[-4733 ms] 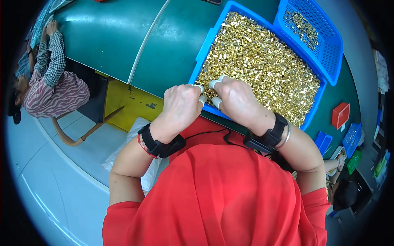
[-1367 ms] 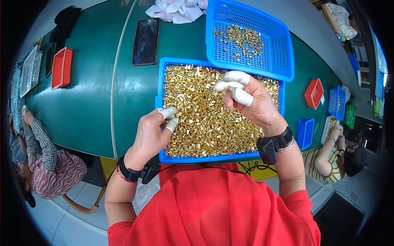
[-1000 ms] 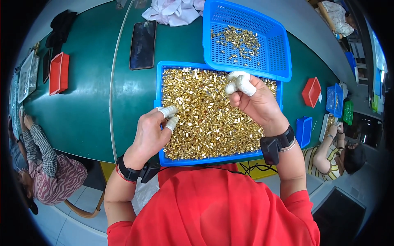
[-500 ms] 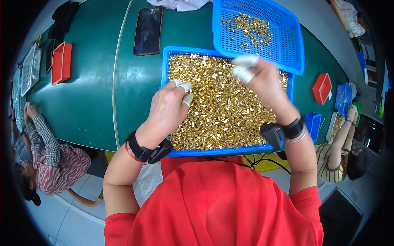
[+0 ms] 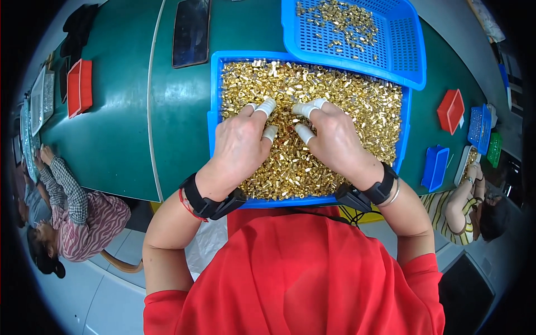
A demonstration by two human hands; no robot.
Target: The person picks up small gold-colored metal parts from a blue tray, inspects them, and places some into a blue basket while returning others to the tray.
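Fingers parted, left hand and right hand rest among small metal pieces, which the blue bin likely keeps from scattering.

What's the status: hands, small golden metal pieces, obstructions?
Left hand, right hand at small golden metal pieces, grip unclear. Pieces spread across blue plastic bin. Blue perforated plastic basket overlaps bin's far side, beyond hands.

Small, shiny gold-coloured metal pieces lie loosely jumbled across a blue tray.
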